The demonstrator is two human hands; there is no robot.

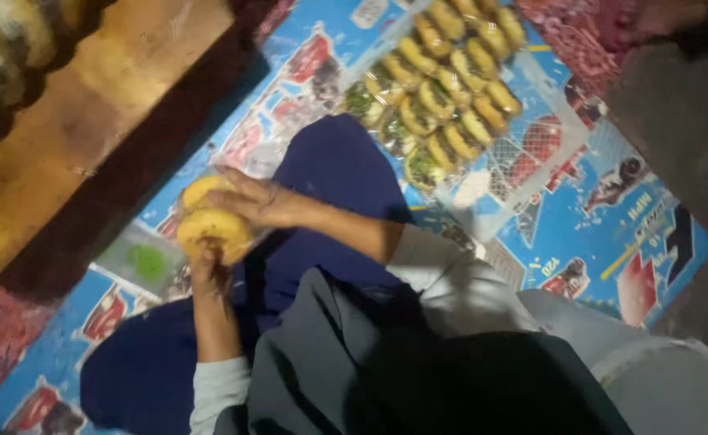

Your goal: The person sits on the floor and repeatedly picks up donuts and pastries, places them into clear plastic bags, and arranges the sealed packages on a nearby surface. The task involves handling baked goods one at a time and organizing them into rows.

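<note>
Both my hands hold a pair of round yellow buns (209, 225) in a clear plastic wrap, just above my lap. My left hand (209, 272) grips the pack from below, fingers curled against the nearer bun. My right hand (259, 203) lies over the top of it, fingers spread across the far bun (199, 192). My knees in dark blue cloth (334, 173) are under and beside the pack. Whether the wrap is sealed is too blurred to tell.
Several wrapped buns in rows (442, 80) lie on a white openwork tray (523, 165) at the upper right. A clear bag with something green (146, 262) rests left of my hands. A wooden board (72, 121) lies at the upper left on the blue printed mat (612, 234).
</note>
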